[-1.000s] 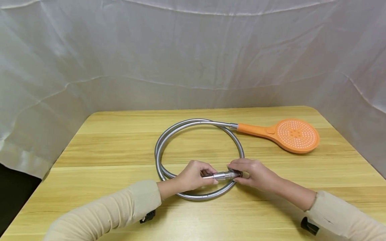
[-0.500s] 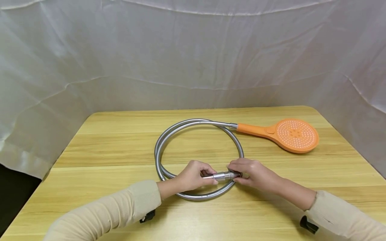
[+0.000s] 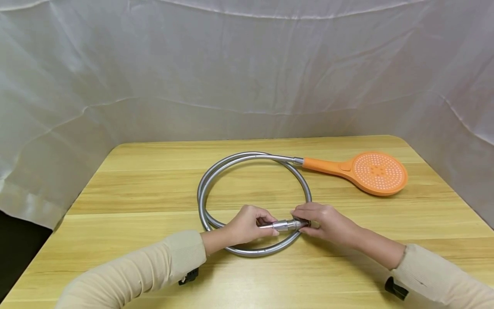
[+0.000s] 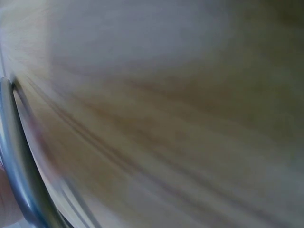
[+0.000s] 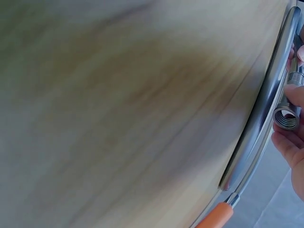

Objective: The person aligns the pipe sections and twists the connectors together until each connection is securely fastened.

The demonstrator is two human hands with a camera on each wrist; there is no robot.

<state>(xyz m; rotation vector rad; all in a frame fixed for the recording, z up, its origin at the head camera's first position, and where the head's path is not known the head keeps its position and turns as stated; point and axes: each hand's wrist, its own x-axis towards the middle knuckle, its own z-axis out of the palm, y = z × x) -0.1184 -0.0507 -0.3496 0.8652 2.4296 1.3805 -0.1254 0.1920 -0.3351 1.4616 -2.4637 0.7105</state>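
A silver shower hose (image 3: 254, 252) lies coiled on the wooden table, its far end joined to an orange shower head (image 3: 380, 173). Over the near right of the coil, my left hand (image 3: 247, 225) pinches the hose's free end just behind a chrome sleeve (image 3: 281, 225). Thumb and fingers of my right hand (image 3: 324, 222) grip the metal fitting (image 5: 287, 118) in line with that sleeve. Its open end shows inner threads in the right wrist view. The left wrist view holds mostly tabletop, with a piece of hose (image 4: 23, 166) at its left edge.
The wooden table (image 3: 146, 184) spreads out around the coil. Pale grey fabric (image 3: 247, 73) hangs behind it and along both sides. A dark area (image 3: 19, 244) shows beyond the table's left edge.
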